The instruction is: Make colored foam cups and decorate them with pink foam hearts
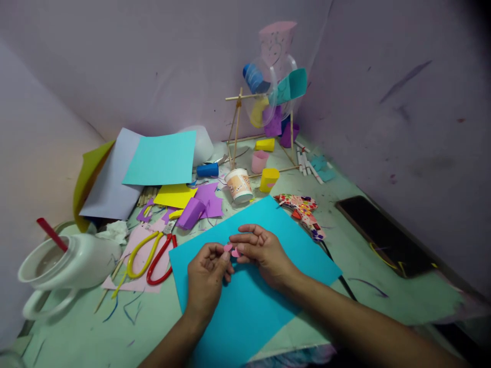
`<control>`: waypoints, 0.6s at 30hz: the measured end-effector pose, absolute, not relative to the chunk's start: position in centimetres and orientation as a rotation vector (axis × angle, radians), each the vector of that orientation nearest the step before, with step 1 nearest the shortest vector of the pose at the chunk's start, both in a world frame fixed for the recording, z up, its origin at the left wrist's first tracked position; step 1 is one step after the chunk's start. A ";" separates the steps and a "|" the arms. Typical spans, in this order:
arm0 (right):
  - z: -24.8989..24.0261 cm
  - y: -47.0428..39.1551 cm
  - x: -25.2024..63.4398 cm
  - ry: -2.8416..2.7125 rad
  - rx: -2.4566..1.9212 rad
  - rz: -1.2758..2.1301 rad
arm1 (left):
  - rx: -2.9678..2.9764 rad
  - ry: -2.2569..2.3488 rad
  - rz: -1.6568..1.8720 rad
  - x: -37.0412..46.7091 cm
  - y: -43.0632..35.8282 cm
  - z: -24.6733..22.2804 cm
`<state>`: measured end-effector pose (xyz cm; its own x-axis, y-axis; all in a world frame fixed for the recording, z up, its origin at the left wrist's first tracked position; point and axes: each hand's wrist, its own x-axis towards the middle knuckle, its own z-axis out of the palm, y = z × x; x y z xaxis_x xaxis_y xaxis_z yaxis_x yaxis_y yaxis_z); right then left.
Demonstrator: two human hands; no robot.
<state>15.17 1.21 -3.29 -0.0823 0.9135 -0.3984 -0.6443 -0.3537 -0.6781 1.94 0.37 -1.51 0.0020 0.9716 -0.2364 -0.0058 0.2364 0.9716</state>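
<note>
Between thumb and fingertips, my left hand (207, 273) pinches a small pink paper heart (228, 247). A second small pink paper heart (235, 253) sits at the thumb and fingers of my right hand (264, 250), which are closed on it while its upper fingers stretch out to the left. The two pieces nearly meet; whether they touch cannot be made out. Both hands are over a large turquoise paper sheet (245, 312) lying at an angle on the table. Just beyond it rests a flower-patterned glue gun (310, 217) with a black cord.
Red-and-yellow-handled scissors (163, 260) and paper scraps lie left, near a white pitcher (88, 255). Behind stand a printed paper cup (239, 186), a yellow paper cup (269, 180) and a stick-framed wheel (268, 94) with coloured cups. A dark phone (383, 235) lies right.
</note>
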 end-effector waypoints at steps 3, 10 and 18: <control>-3.4 1.0 14.6 -0.384 -0.948 1.705 | 1.013 1.360 1.066 2.2 0.5 -1.6; -3.0 1.2 14.5 -0.546 -1.109 1.621 | 0.967 1.400 1.099 1.8 0.9 -1.7; -3.3 1.2 14.5 -0.787 -1.184 1.665 | 0.937 1.370 1.081 1.4 1.2 -1.9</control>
